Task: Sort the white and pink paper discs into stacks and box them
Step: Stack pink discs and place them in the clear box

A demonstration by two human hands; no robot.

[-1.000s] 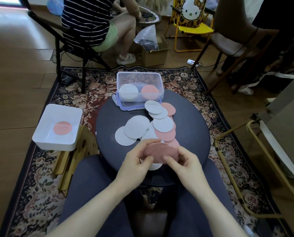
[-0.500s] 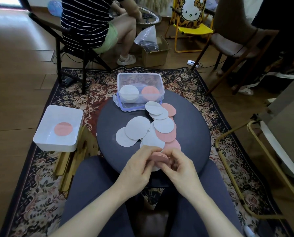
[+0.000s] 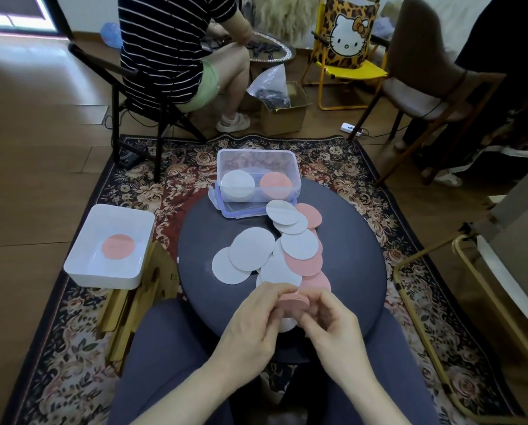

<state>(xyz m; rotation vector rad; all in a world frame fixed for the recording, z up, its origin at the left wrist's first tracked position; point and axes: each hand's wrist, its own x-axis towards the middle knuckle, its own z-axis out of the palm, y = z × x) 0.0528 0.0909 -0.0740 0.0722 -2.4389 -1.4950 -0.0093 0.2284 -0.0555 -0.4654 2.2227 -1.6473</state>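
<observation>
Where rug point(image 3: 164, 167) lies, round table point(image 3: 354, 259).

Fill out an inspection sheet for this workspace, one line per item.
Surface: dark round table, bare on its right side.
Job's things: loose white discs and pink discs overlapping mid-table; clear box at the far edge holds a white stack and a pink stack.
Clutter: white tray on a stool at left, one pink disc inside.
Grippers: left hand and right hand together hold a held pink stack edge-on.
Cables: white power strip with cord on the floor.
Surroundings: patterned rug, seated person, cardboard box, chairs.
</observation>
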